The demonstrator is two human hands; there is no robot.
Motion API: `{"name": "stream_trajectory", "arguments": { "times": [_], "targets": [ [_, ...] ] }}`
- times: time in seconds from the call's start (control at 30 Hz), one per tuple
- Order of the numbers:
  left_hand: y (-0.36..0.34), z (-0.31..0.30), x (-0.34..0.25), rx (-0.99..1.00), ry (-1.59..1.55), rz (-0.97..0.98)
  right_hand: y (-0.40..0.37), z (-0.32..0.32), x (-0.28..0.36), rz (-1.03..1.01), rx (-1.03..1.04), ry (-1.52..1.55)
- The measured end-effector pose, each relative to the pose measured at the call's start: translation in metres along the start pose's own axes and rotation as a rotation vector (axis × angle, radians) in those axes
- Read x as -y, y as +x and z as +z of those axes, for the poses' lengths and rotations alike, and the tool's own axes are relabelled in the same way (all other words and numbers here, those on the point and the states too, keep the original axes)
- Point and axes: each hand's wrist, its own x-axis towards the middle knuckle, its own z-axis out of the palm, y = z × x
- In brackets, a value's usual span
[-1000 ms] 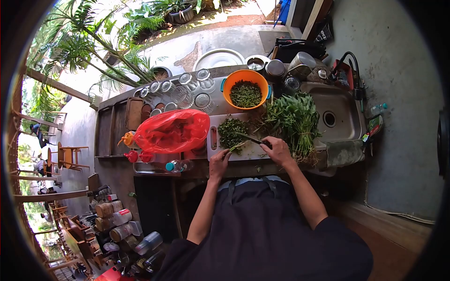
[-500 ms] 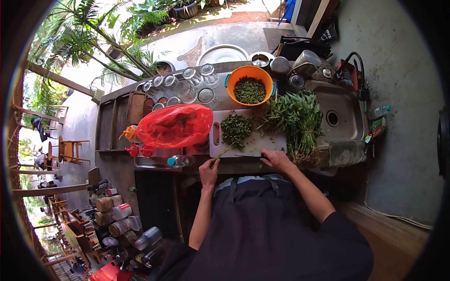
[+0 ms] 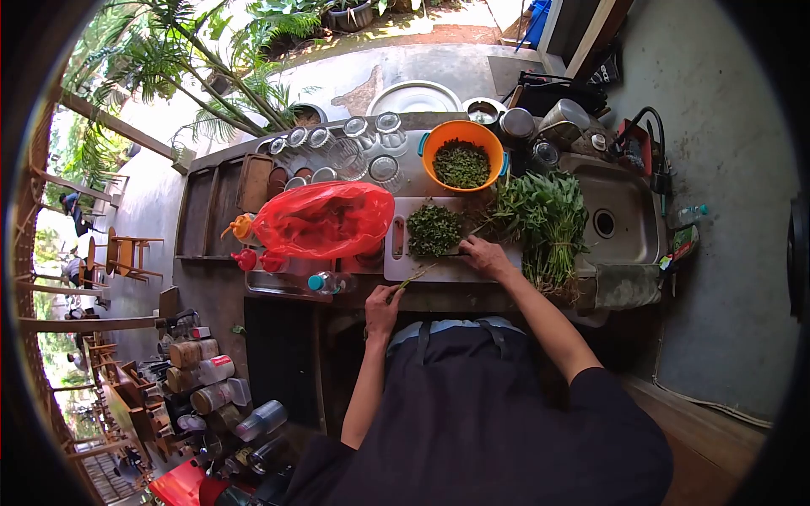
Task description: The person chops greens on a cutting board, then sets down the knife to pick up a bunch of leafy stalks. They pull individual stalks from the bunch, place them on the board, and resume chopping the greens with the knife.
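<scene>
My left hand (image 3: pixel 382 309) is closed on a few thin green stems (image 3: pixel 415 277) that reach over the front edge of the white cutting board (image 3: pixel 498 271). Closed round the handle of a knife (image 3: pixel 454 255), my right hand (image 3: pixel 485 256) is over the board, and the dark blade points left. A pile of chopped greens (image 3: pixel 434 230) lies on the board beyond the blade. To the right rests a large bundle of leafy greens (image 3: pixel 548 215). Behind the board stands an orange colander (image 3: pixel 462 155) with chopped greens inside.
A red plastic bag (image 3: pixel 325 221) sits left of the board, with upturned glasses (image 3: pixel 385 171) behind it. A capped bottle (image 3: pixel 332 283) lies near the front edge. The metal sink (image 3: pixel 620 211) is at the right, and jars (image 3: pixel 202 375) stand lower left.
My right hand has moved up and left with the knife, from the board's front edge to beside the chopped pile. The stems in my left hand now lie lower, away from the pile.
</scene>
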Motion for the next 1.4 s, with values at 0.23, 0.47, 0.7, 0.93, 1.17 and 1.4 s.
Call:
{"name": "stream_trajectory", "arguments": {
  "times": [0.23, 0.47, 0.7, 0.93, 1.17, 1.4],
  "targets": [
    [0.013, 0.013, -0.004, 0.066, 0.101, 0.127, 0.006, -0.013, 0.003, 0.1, 0.053, 0.185],
    [0.045, 0.05, -0.009, 0.192, 0.164, 0.273, -0.02, -0.061, 0.009, 0.445, 0.341, 0.505],
    [0.05, 0.08, -0.013, 0.218, 0.264, 0.327, -0.078, -0.042, 0.034, 0.482, 0.024, 0.463],
    [0.054, 0.095, -0.02, 0.219, 0.17, 0.356, -0.102, -0.015, 0.075, 0.463, -0.027, 0.258],
    [0.055, 0.098, -0.032, 0.225, 0.189, 0.362, -0.111, -0.005, 0.075, 0.437, 0.004, 0.07],
    [0.059, 0.104, -0.034, 0.258, 0.144, 0.319, -0.111, -0.002, 0.081, 0.427, -0.013, 0.012]
  ]
}}
